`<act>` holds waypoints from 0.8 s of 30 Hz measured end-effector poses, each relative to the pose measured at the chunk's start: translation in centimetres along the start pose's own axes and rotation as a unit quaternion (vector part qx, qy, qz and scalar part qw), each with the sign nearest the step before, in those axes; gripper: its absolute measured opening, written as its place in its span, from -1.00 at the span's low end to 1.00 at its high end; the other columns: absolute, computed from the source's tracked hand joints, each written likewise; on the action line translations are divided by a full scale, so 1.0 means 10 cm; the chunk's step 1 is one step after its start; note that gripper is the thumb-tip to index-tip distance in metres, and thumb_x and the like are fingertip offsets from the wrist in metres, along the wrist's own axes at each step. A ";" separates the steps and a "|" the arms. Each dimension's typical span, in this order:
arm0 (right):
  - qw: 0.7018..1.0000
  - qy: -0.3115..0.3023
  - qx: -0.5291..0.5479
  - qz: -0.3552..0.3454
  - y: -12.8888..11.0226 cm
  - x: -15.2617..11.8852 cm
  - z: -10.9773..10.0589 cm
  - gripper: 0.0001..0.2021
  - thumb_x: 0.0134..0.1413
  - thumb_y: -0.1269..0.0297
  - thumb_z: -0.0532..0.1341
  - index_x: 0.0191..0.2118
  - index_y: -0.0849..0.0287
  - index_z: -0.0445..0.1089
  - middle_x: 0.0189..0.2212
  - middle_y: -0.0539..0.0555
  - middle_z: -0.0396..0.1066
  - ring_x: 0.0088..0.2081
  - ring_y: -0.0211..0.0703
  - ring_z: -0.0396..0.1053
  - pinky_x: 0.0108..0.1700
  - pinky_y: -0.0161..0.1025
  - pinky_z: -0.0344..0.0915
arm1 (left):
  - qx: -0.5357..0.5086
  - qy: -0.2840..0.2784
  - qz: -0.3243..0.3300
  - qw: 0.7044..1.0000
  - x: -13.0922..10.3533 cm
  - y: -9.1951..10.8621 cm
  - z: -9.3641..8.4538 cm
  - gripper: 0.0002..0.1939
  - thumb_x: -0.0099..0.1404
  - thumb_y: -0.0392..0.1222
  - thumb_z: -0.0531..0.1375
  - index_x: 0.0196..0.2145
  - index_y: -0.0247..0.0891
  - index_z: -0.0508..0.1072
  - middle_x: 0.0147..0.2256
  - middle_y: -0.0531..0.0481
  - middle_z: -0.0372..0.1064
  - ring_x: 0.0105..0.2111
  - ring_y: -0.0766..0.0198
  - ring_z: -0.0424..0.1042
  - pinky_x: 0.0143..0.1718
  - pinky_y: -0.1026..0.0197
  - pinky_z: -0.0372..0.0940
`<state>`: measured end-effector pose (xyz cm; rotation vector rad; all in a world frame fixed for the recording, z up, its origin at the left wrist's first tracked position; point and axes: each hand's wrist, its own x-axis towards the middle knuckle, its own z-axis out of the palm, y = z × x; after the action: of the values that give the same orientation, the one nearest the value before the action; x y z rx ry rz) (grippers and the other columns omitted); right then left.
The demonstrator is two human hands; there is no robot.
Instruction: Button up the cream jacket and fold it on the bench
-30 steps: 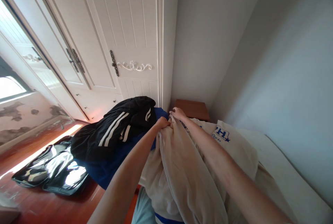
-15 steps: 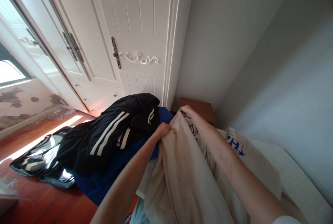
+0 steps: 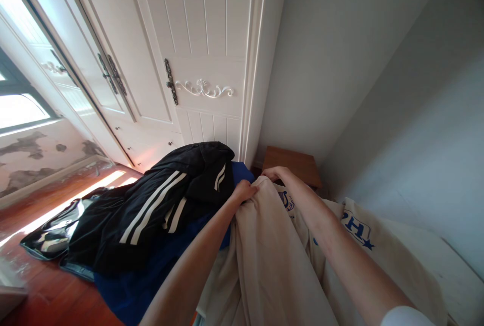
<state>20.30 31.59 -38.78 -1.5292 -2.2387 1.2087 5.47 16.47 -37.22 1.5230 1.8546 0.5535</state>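
A plain beige garment [image 3: 274,245] runs from my hands down toward me in long folds; I cannot tell what kind it is. My left hand [image 3: 244,192] is closed on its far left edge. Just to the right, my right hand [image 3: 275,172] pinches the same far end, its fingertips partly hidden. Beneath and to the right lies more beige cloth with a blue crest [image 3: 286,201] and a blue letter print with a star [image 3: 355,227]. Left of my left hand is a black garment with white stripes [image 3: 189,184], lying over blue cloth [image 3: 151,270].
White wardrobe doors [image 3: 207,23] stand ahead. A brown wooden stand [image 3: 297,162] is in the corner by the grey wall [image 3: 408,129]. Shiny dark plastic-like bags [image 3: 53,237] lie on the reddish floor [image 3: 41,301] at left. A pale surface [image 3: 427,245] extends at right.
The view has shifted slightly. Both hands sit a little lower in the picture, still gripping the beige garment's far end, which bunches a bit more between them.
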 end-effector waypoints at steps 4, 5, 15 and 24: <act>0.988 -0.101 -0.116 0.010 0.19 0.04 -0.19 -0.84 -0.31 0.55 0.31 -0.45 0.28 0.54 -0.50 0.05 0.49 -0.42 -0.12 0.42 -0.28 -0.23 0.34 | -0.013 0.003 -0.020 1.000 0.03 -0.10 0.04 -0.80 0.23 -0.18 0.20 -0.49 -0.35 0.44 -0.42 -0.04 0.44 -0.38 0.27 0.41 -0.43 0.33 0.13; 0.987 -0.092 -0.133 -0.003 0.23 0.05 -0.26 -0.80 -0.27 0.55 0.28 -0.40 0.27 0.56 -0.46 0.05 0.51 -0.38 -0.11 0.43 -0.25 -0.25 0.34 | -0.015 0.005 -0.023 1.000 0.02 -0.12 0.05 -0.79 0.24 -0.17 0.19 -0.47 -0.35 0.45 -0.40 -0.06 0.45 -0.37 0.26 0.42 -0.43 0.33 0.13; 0.955 0.153 -0.233 -0.099 0.45 -0.01 -0.34 -0.74 0.18 0.39 0.08 -0.15 0.20 0.51 -0.09 0.22 0.47 0.06 -0.01 0.26 0.12 -0.17 0.14 | 0.008 0.016 -0.060 0.998 -0.01 -0.12 0.09 -0.64 0.37 -0.11 0.05 -0.20 -0.45 0.54 -0.18 -0.34 0.50 -0.12 0.03 0.48 -0.21 0.23 0.24; 0.973 0.161 -0.155 -0.049 0.68 0.03 -0.19 -0.65 0.20 0.45 -0.02 -0.06 0.29 0.47 -0.09 0.25 0.49 -0.09 -0.08 0.44 -0.06 -0.20 0.32 | 0.061 0.052 -0.051 0.995 -0.03 -0.10 0.08 -0.46 0.46 -0.06 -0.10 -0.20 -0.56 0.53 -0.11 -0.51 0.45 0.00 -0.07 0.43 -0.03 0.13 0.21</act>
<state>25.95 33.84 -42.35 -1.5589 -2.3205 0.5518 5.41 15.85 -38.36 1.4921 2.0670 0.4879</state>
